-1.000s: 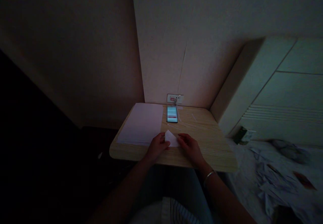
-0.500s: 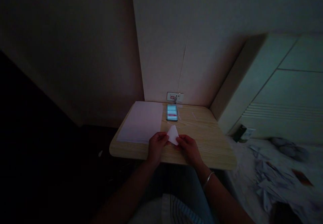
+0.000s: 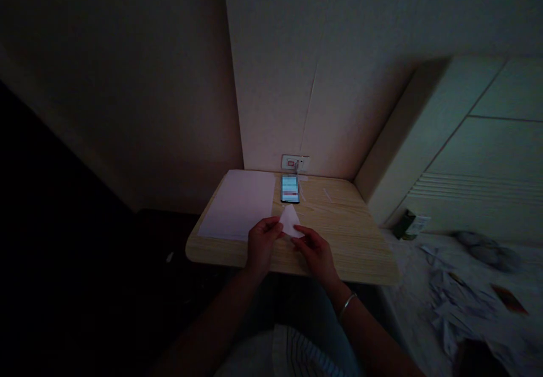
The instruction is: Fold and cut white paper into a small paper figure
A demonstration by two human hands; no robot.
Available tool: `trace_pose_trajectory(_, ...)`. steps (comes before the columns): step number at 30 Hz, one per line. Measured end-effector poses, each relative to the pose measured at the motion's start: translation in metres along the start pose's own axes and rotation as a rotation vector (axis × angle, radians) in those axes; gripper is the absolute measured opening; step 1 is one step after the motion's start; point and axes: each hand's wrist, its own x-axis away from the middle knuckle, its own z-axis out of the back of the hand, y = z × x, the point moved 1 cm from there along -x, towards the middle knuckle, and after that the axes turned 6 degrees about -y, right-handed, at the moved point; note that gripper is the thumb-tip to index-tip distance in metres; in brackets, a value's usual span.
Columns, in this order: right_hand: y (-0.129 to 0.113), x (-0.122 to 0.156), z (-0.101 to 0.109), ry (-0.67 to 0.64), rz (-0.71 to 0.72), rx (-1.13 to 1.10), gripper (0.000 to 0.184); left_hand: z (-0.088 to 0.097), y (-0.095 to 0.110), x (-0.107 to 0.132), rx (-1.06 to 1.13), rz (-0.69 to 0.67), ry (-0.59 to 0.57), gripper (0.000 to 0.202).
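A small folded piece of white paper [image 3: 289, 220], pointed at its top, is held just above the front half of the wooden table [image 3: 356, 241]. My left hand [image 3: 263, 241] pinches its left edge between thumb and fingers. At the lower right corner, my right hand [image 3: 314, 251] has its thumb and forefinger closed on the paper. Beyond the paper lies a phone [image 3: 290, 189] with its screen lit. To the left of my hands, large white sheets of paper [image 3: 240, 204] lie flat on the table.
Thin paper strips [image 3: 328, 195] lie behind and right of my hands. A wall socket [image 3: 296, 163] with a plug sits behind the phone. On the right, a bed [image 3: 407, 275] carries a pile of folded paper pieces [image 3: 456, 298] and a dark green box [image 3: 404, 224].
The paper's tip has moved slightly away from me and the paper has turned a little. My right fingers have shifted their hold along its lower right edge.
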Motion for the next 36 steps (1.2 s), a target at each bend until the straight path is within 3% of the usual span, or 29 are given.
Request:
trace_pose_trajectory(4,-0.005,-0.003,0.002,-0.013,0.047,-0.059,0.039,0.004,0.007,0.0,-0.145,-0.089,0.011,0.02)
trace_pose_trajectory(8,-0.024,-0.01,0.011,0.018,0.146,-0.204,0.058,0.009,0.018,0.005,-0.437,-0.34,-0.153,0.01)
trace_pose_trajectory(11,-0.037,-0.015,0.018,-0.047,0.108,-0.106,0.036,0.011,0.023,0.009,-0.547,-0.433,-0.315,0.012)
trace_pose_trajectory(13,-0.042,-0.016,0.021,-0.057,0.087,-0.035,0.02,0.01,0.025,0.01,-0.549,-0.439,-0.355,0.012)
trace_pose_trajectory(16,-0.042,-0.016,0.021,-0.017,0.057,-0.03,0.016,0.009,0.024,0.009,-0.477,-0.372,-0.274,0.009)
trace_pose_trajectory(19,-0.037,-0.015,0.019,0.012,0.039,-0.063,0.017,0.006,0.021,0.007,-0.319,-0.197,-0.168,0.012)
trace_pose_trajectory(23,-0.03,-0.013,0.015,0.015,0.033,-0.058,0.02,0.003,0.018,0.004,-0.253,-0.054,-0.144,0.014)
trace_pose_trajectory(36,-0.022,-0.016,0.013,0.018,-0.009,0.064,0.02,-0.004,0.004,0.004,-0.551,-0.25,0.005,0.013)
